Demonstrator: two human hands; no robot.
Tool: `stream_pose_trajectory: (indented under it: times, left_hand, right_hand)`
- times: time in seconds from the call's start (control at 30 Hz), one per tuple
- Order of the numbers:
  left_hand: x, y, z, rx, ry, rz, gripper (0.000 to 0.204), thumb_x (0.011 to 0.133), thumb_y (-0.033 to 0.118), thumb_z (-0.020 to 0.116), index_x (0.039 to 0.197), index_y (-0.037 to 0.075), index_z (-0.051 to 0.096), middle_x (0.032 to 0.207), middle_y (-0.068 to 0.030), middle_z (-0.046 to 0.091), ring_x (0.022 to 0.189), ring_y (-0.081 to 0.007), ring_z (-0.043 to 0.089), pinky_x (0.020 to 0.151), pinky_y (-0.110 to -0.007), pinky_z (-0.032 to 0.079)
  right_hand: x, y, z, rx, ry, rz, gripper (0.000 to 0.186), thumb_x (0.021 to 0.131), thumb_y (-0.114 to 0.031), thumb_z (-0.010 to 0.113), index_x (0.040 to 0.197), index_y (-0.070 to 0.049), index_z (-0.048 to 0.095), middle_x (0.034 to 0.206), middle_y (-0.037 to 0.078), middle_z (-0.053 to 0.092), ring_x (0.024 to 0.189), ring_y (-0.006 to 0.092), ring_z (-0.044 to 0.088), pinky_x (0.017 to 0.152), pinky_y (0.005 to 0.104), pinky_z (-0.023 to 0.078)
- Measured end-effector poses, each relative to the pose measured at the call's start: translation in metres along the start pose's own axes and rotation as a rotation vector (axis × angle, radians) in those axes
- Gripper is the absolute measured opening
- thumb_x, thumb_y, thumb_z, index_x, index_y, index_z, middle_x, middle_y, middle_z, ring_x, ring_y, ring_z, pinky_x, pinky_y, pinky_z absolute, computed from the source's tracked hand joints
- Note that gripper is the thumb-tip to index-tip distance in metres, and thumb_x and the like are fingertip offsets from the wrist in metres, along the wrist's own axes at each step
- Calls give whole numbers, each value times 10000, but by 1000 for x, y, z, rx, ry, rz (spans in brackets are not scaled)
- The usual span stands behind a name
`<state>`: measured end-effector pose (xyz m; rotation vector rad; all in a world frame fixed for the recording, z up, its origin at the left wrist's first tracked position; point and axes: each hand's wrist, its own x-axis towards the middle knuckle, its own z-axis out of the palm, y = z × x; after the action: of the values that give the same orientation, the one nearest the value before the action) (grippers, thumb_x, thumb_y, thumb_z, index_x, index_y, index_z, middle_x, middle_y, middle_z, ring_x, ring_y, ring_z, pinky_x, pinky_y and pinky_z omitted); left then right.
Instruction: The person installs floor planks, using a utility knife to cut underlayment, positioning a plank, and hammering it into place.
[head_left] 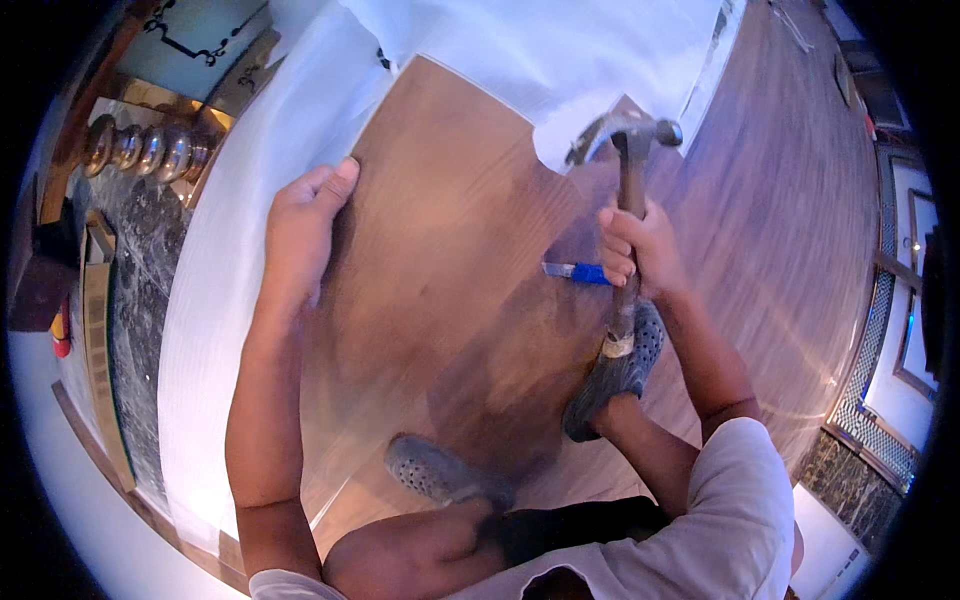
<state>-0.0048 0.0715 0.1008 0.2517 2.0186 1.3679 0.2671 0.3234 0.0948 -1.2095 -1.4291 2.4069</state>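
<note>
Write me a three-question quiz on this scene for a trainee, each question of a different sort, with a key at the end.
1. Open question: which tool does the right hand grip?
2. True or false: the left hand wears a glove.
3. Multiple choice: what colour is the handle of the cutter lying near the right hand?
A) Red
B) Blue
C) Green

Key
1. A claw hammer, gripped by its handle with the head up.
2. False: the hand is bare, with its thumb at the left edge of the wood-patterned board.
3. B.
</note>
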Motion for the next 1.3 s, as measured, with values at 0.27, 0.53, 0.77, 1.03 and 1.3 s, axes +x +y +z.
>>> stream_pose_trajectory:
  times: [0.27,0.53,0.77,1.03,1.3]
  left_hand:
    - [-3,-6,11,23,5,-16,473,998,458,661,998,-9,735,903,-46,707,825,-115,614,794,-277,477]
    - [0,-12,9,31,-26,17,452,999,457,660,951,15,744,846,-46,701,765,-110,601,747,-279,477]
    - [-7,-12,19,56,-56,23,446,1010,435,647,942,4,740,800,-29,682,713,-106,579,693,-283,464]
    - [-27,-1,35,49,-136,37,450,1013,425,644,960,-12,739,802,-34,681,725,-109,580,706,-291,465]
    - [-49,12,30,34,-122,9,485,1019,440,640,1091,-32,723,1002,-76,729,918,-139,643,889,-276,473]
  right_hand:
    - [-23,-30,20,-268,-33,54,235,935,-135,702,934,-68,477,624,-2,445,410,101,450,361,292,401]
    - [-60,-41,-27,-399,176,71,260,947,-202,700,882,-49,500,600,26,505,421,130,504,390,315,432]
    - [-132,-81,-100,-981,398,31,323,965,-251,673,783,-29,524,555,40,538,419,152,541,414,335,449]
    - [-184,-55,-104,-439,366,240,261,953,-219,641,790,-83,488,571,25,499,404,155,497,399,325,427]
    - [-150,139,-146,-535,226,420,180,915,-183,629,890,-29,540,566,55,545,422,177,550,400,358,462]
